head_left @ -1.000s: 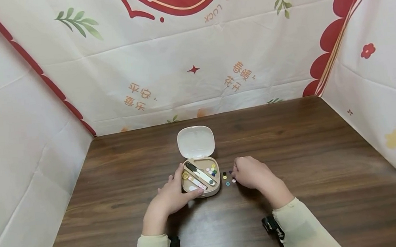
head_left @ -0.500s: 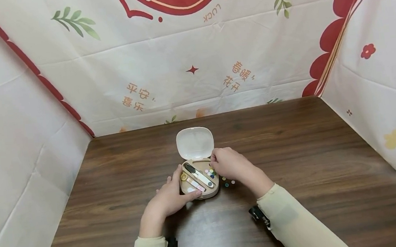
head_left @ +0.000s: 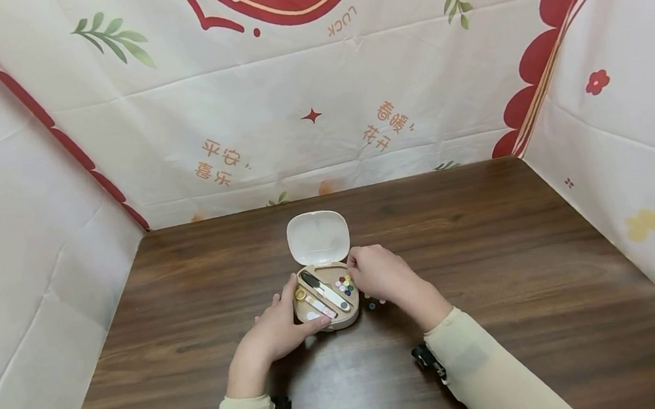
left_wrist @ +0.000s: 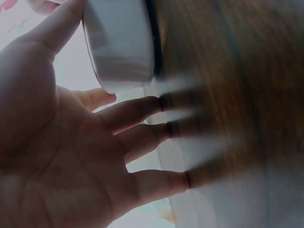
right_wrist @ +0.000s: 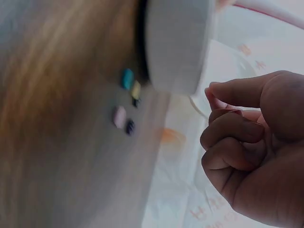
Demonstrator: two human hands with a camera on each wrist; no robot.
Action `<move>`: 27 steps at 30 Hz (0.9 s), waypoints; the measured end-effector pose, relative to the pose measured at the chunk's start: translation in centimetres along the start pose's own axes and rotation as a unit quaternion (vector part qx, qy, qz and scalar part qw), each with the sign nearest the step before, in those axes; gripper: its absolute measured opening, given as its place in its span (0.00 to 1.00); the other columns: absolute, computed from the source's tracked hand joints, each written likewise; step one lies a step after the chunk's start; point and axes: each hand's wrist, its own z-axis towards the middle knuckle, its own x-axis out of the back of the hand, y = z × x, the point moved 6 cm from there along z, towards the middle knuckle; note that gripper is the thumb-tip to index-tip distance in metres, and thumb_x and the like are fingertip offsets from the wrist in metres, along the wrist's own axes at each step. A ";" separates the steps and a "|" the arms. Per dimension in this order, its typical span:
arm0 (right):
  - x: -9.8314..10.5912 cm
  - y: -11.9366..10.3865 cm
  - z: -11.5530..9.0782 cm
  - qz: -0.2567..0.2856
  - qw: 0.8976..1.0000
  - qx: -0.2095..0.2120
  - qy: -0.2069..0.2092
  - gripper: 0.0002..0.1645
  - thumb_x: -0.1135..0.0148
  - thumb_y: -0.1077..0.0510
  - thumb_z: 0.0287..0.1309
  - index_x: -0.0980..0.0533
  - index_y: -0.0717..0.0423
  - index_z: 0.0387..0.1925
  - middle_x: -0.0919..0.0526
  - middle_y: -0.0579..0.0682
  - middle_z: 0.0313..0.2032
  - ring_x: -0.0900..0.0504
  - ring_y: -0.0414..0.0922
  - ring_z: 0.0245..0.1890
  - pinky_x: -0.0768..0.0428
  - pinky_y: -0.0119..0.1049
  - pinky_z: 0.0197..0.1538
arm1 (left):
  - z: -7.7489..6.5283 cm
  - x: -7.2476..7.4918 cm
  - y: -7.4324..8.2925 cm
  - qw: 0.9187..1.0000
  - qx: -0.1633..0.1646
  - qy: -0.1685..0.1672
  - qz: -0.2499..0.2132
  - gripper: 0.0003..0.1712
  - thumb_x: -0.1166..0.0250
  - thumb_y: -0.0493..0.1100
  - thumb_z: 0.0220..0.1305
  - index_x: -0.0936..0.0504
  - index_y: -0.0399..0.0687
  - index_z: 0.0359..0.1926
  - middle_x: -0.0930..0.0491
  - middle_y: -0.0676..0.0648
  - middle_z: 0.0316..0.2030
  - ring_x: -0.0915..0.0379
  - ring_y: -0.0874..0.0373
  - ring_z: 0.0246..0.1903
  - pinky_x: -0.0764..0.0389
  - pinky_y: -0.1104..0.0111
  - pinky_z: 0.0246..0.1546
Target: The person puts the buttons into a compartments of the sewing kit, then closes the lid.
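Note:
An open sewing box (head_left: 345,322) stands on the table, its white lid (head_left: 319,238) tipped back. My left hand (head_left: 274,328) holds the box, thumb at the front and index finger along the left side; its other fingers spread away from the wall in the left wrist view. At the right rim hovers my right hand (head_left: 383,271), above the compartment with small coloured buttons (head_left: 345,286). Its fingers are curled, with thumb and index fingertips together; no button shows between them. Loose buttons (right_wrist: 119,117) lie beside the box, partly hidden by this hand in the head view.
Across the box's middle lies a black-and-white tool (head_left: 325,290). The left compartment has a gold ring-like piece (head_left: 300,294) and a pink-and-white strip (head_left: 320,307). Printed cloth (head_left: 269,91) hangs behind the wooden table (head_left: 486,248).
My right hand moved left from the loose buttons to the box's right compartment. A dark red button now shows among those inside. The left hand kept its hold.

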 end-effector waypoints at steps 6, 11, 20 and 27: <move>1.9 1.8 -1.5 -0.032 0.999 -0.012 0.005 0.08 0.39 0.56 0.72 0.19 0.49 0.33 0.16 0.46 0.33 0.20 0.44 0.34 0.20 0.43 0.40 | 0.1 0.0 0.0 1.000 -0.004 0.002 -0.004 0.65 0.27 0.70 0.62 0.53 0.54 0.87 0.40 0.30 0.81 0.48 0.31 0.82 0.49 0.24 0.75; 1.1 3.2 -3.0 -0.056 0.997 -0.025 -0.050 0.10 0.32 0.55 0.68 0.22 0.48 0.29 0.18 0.44 0.30 0.22 0.43 0.30 0.25 0.39 0.34 | 0.1 0.1 0.0 1.000 -0.003 0.002 -0.004 0.65 0.28 0.71 0.62 0.53 0.56 0.87 0.40 0.30 0.81 0.48 0.31 0.82 0.48 0.26 0.76; -0.6 3.5 -3.8 -0.082 0.994 -0.027 -0.061 0.14 0.29 0.56 0.65 0.24 0.49 0.25 0.21 0.45 0.26 0.24 0.43 0.27 0.27 0.39 0.31 | 0.0 0.1 0.0 1.000 -0.007 0.003 -0.007 0.64 0.27 0.70 0.62 0.52 0.55 0.87 0.40 0.30 0.80 0.48 0.30 0.82 0.49 0.25 0.76; -1.2 3.6 -3.5 -0.096 0.992 -0.037 -0.068 0.19 0.32 0.57 0.67 0.27 0.49 0.21 0.26 0.45 0.22 0.27 0.44 0.24 0.30 0.40 0.29 | 0.0 0.0 -0.1 1.000 -0.005 0.001 -0.008 0.64 0.27 0.70 0.62 0.52 0.56 0.87 0.40 0.30 0.81 0.48 0.30 0.82 0.49 0.25 0.76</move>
